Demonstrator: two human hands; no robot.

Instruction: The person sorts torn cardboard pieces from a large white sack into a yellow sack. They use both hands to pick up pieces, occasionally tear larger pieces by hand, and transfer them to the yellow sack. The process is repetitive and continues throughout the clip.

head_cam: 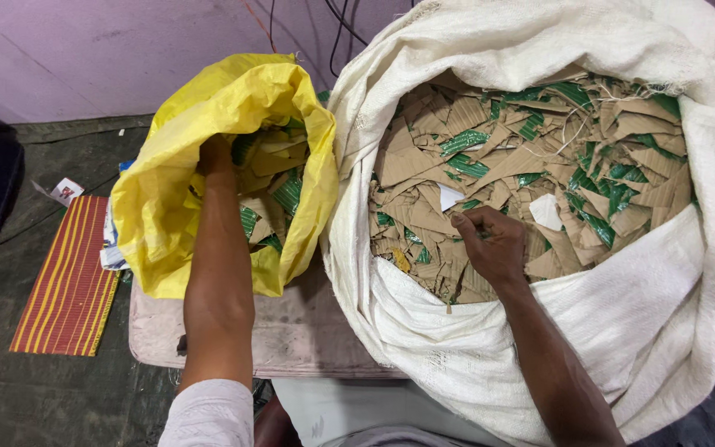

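Left hand (pixel 215 157) buried in yellow sack (pixel 167 182), grip unseen; right hand (pixel 490 244) pinching cardboard scraps (pixel 498 157) inside white sack (pixel 622 331) — grab fuller handfuls.

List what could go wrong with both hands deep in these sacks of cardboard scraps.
The left hand is inside the yellow sack, whose floppy rim might fold shut or tip, spilling scraps. The right hand presses into sharp-cornered cardboard pieces in the white sack; edges could scratch fingers.
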